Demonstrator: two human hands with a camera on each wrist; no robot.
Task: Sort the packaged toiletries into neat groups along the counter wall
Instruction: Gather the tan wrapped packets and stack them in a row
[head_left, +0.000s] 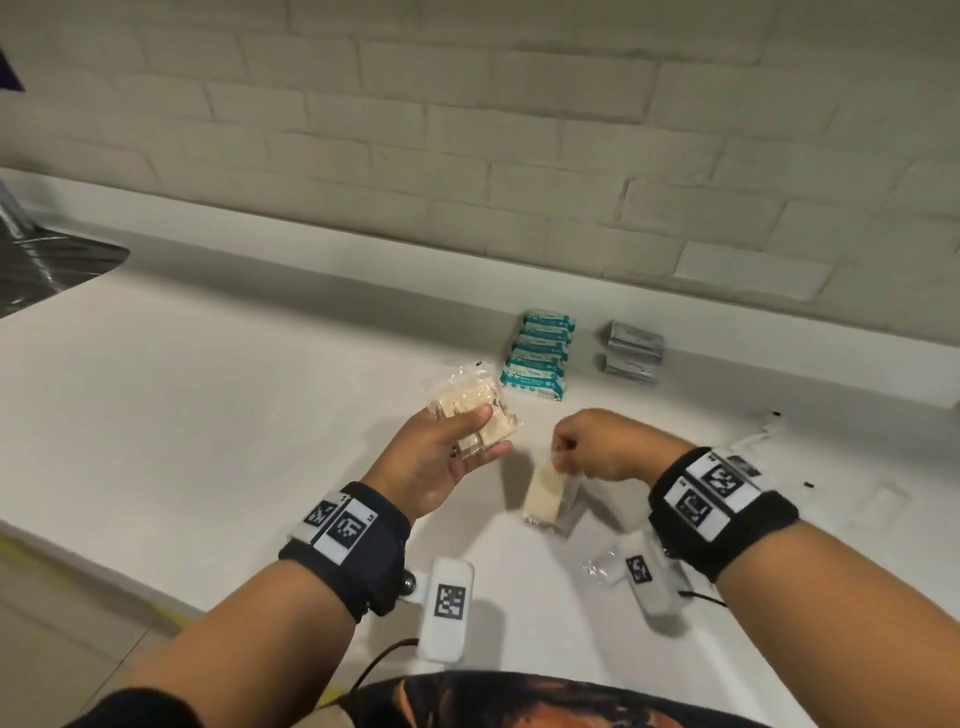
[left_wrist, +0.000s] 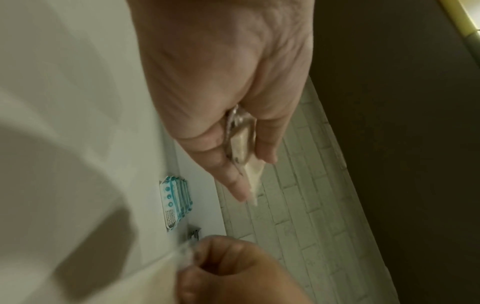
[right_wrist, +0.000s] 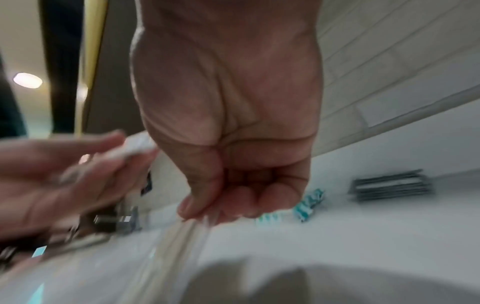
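Soap packet below right hand

Head view downward; wrist views close

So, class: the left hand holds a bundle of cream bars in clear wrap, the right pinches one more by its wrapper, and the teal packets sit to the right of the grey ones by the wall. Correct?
One slip: the teal packets sit to the left of the grey packets, as the head view shows. The left hand does hold the bundle of cream bars, and the right hand does pinch one more bar by its wrapper.
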